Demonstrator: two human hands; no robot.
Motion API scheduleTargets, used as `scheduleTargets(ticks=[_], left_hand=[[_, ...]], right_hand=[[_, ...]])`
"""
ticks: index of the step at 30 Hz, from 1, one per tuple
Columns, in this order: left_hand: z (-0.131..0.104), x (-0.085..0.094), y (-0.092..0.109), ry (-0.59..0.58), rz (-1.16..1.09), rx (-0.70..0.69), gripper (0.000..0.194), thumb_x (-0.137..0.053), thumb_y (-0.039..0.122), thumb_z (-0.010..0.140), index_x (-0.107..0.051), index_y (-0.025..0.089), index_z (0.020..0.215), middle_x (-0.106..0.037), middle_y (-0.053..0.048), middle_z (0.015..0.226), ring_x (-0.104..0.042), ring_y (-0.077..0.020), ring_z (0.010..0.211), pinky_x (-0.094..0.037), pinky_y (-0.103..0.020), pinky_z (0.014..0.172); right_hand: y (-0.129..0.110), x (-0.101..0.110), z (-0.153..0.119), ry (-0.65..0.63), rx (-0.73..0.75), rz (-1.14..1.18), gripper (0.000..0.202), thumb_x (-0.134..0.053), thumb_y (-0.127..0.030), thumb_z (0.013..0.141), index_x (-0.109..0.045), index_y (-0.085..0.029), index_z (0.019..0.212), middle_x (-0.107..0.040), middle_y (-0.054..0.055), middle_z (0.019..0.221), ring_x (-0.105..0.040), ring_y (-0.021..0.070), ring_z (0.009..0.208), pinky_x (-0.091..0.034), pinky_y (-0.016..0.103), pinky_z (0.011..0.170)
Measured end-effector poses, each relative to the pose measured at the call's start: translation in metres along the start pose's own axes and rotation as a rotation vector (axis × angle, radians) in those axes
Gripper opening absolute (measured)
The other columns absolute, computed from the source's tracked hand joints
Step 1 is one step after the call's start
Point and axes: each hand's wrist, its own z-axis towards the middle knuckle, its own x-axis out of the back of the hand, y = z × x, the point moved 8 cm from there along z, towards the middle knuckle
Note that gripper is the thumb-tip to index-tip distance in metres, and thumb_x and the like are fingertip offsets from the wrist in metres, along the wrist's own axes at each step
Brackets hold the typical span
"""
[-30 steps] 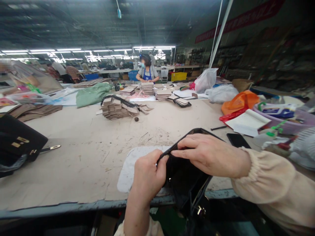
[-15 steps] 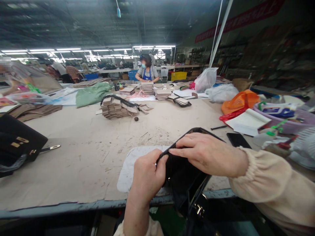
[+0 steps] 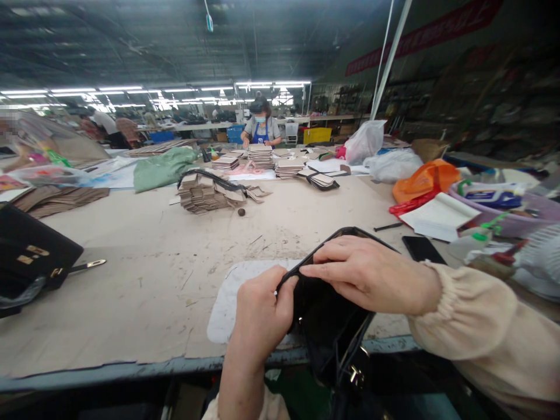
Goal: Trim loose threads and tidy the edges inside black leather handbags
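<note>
A black handbag (image 3: 324, 332) with its mouth gaping lies tilted over the table's front edge, gold-coloured hardware showing low on it. My left hand (image 3: 265, 309) is closed on the left corner of the bag's rim, thumb on the inner side and fingers outside. Across the opening reaches my right hand (image 3: 371, 274), its fingers pressed together along the inner face of the same rim, fingertips close to my left thumb. Whether the right fingers also pinch the edge is partly hidden. Under the bag lies a white rounded sheet (image 3: 227, 303).
Another black bag (image 3: 37, 251) with gold fittings stands at left. A phone (image 3: 423, 249), a dark rod (image 3: 388, 227), a green-capped bottle (image 3: 470, 245) and a purple basin (image 3: 542, 213) are at right. Stacked brown pieces (image 3: 205, 192) lie ahead; a masked co-worker (image 3: 261, 125) sits beyond.
My hands and the bag hold nearly the same position. Across the table, the co-worker's head and arm have shifted slightly. The whole view has drifted a little.
</note>
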Motion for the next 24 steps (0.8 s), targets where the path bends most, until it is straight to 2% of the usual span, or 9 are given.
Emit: scheduleTargets(ticks=[12,17,24], left_hand=[[0.000,0.000,0.001,0.008,0.014,-0.016,0.023,-0.044,0.028,0.089,-0.056,0.019,0.071,-0.054,0.001,0.062,-0.048,-0.0120,0.061,-0.031,-0.024,0.058],[0.000,0.000,0.001,0.011,0.025,-0.011,0.023,-0.044,0.028,0.088,-0.055,0.019,0.069,-0.052,0.002,0.061,-0.047,-0.0117,0.060,-0.030,-0.024,0.056],[-0.001,0.000,0.001,0.007,0.022,-0.011,0.023,-0.045,0.029,0.088,-0.054,0.019,0.069,-0.050,0.002,0.059,-0.046,-0.0116,0.059,-0.030,-0.024,0.056]], right_hand=[[-0.001,-0.002,0.006,-0.011,-0.023,-0.004,0.038,-0.048,-0.015,0.085,-0.058,-0.024,0.120,-0.064,0.007,0.102,-0.058,0.0184,0.095,-0.043,0.036,0.086],[0.002,-0.001,0.006,0.007,-0.029,0.017,0.027,-0.046,-0.018,0.088,-0.066,-0.020,0.106,-0.065,0.007,0.097,-0.059,0.0160,0.089,-0.043,0.032,0.082],[0.014,-0.001,0.001,0.036,-0.136,0.076,0.022,-0.048,-0.030,0.090,-0.068,-0.020,0.089,-0.064,0.004,0.089,-0.058,0.0137,0.082,-0.041,0.027,0.076]])
